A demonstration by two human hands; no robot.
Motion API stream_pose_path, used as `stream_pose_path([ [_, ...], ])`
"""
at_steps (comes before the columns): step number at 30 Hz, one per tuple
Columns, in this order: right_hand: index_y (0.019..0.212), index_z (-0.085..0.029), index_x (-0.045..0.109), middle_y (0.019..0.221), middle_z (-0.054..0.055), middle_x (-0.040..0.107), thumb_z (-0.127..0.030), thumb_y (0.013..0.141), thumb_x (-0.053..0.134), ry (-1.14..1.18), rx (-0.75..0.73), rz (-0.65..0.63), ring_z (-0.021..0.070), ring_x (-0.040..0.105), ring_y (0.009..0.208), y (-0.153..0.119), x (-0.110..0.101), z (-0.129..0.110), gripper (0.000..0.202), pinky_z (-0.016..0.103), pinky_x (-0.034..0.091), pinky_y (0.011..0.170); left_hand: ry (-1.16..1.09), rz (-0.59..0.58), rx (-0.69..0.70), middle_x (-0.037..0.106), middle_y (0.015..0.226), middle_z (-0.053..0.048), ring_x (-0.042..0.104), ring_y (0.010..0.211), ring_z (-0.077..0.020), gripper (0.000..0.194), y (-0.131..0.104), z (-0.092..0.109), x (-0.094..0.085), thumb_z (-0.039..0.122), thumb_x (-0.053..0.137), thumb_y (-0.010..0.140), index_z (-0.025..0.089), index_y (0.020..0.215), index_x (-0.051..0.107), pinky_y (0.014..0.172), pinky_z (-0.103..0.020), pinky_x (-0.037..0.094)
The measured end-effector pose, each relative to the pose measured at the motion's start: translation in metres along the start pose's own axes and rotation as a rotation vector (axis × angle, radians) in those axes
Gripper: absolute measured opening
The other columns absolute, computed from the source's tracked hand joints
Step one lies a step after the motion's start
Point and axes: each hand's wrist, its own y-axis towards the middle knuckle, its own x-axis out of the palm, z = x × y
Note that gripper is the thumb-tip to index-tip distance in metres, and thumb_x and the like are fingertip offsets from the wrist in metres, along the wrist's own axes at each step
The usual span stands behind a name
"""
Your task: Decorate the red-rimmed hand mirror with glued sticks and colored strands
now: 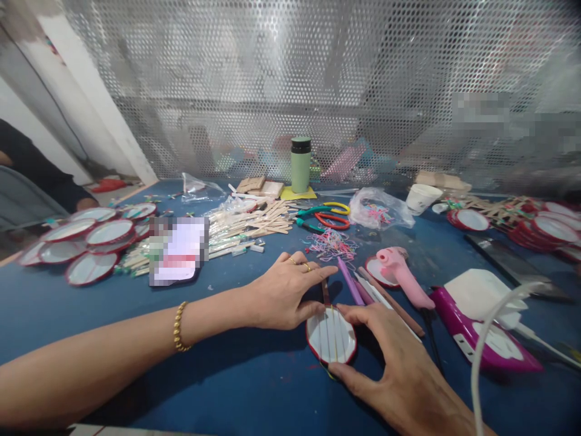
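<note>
Lying leftmost, red-rimmed dishes (109, 232) neighbour a phone (181, 254); next, the left hand (281, 290), thumb and index parted, touches a strung dish (331, 336) between both hands, its brown neck (325, 293) pointing away. The right hand (394, 369) grips that dish's rim; pen-shaped sticks (350, 282) crowd close, a pink gun-shaped tool (403, 275) beyond.

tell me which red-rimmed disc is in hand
The front red-rimmed disc, the only one gripped: the right hand holds it at opposite edges. Others lie apart, as in the left pile or by the pink tool.
</note>
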Motion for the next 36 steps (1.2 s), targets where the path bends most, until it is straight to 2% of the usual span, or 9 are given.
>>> stream_pose_path([
  [4,0.108,-0.023,0.056,0.1,0.006,0.069,-0.025,0.073,0.071,0.01,0.0,0.051,0.0249,0.066,0.092,0.002,-0.001,-0.006,0.038,0.037,0.055,0.076,0.01,-0.005,0.001,0.061,0.125,-0.013,0.05,0.111,-0.0291,0.06,0.001,-0.001,0.001,0.033,0.057,0.088,0.019,0.144,0.04,0.09,-0.043,0.036],
  [16,0.108,-0.022,0.056,0.097,0.007,0.068,-0.027,0.077,0.069,-0.008,-0.047,0.043,0.0242,0.065,0.09,0.005,-0.005,-0.008,0.034,0.037,0.053,0.076,0.046,-0.021,-0.006,0.061,0.127,-0.011,0.049,0.11,-0.0286,0.059,0.001,-0.001,0.002,0.035,0.055,0.09,0.019,0.145,0.039,0.091,-0.043,0.036],
  [22,0.106,-0.022,0.056,0.096,0.006,0.068,-0.027,0.075,0.071,-0.005,-0.043,0.026,0.0242,0.066,0.09,0.007,-0.005,-0.007,0.035,0.037,0.052,0.077,0.073,0.025,-0.001,0.048,0.144,-0.012,0.048,0.121,-0.0303,0.058,0.001,-0.001,0.005,0.037,0.059,0.089,0.021,0.142,0.042,0.096,-0.046,0.036],
  [25,0.105,-0.022,0.055,0.096,0.006,0.068,-0.027,0.072,0.074,-0.013,-0.035,0.026,0.0242,0.065,0.089,0.007,-0.004,-0.007,0.038,0.037,0.052,0.077,0.073,0.047,-0.017,0.047,0.143,-0.013,0.048,0.123,-0.0305,0.055,0.0,0.0,0.007,0.036,0.059,0.089,0.021,0.14,0.044,0.097,-0.046,0.036],
  [31,0.101,-0.021,0.056,0.092,0.006,0.067,-0.028,0.072,0.075,-0.04,-0.038,0.02,0.0247,0.065,0.087,0.009,-0.005,-0.009,0.036,0.037,0.052,0.075,0.098,0.077,-0.039,0.048,0.142,-0.013,0.049,0.122,-0.0302,0.052,-0.002,0.007,0.01,0.035,0.057,0.091,0.021,0.139,0.045,0.096,-0.046,0.038],
  [36,0.103,-0.019,0.056,0.092,0.007,0.068,-0.029,0.072,0.075,-0.087,-0.061,0.019,0.0254,0.065,0.085,0.01,-0.004,-0.009,0.038,0.038,0.052,0.074,0.097,0.076,-0.124,0.047,0.143,-0.013,0.047,0.123,-0.0315,0.055,0.0,0.017,0.01,0.028,0.058,0.089,0.02,0.141,0.042,0.096,-0.048,0.039],
])
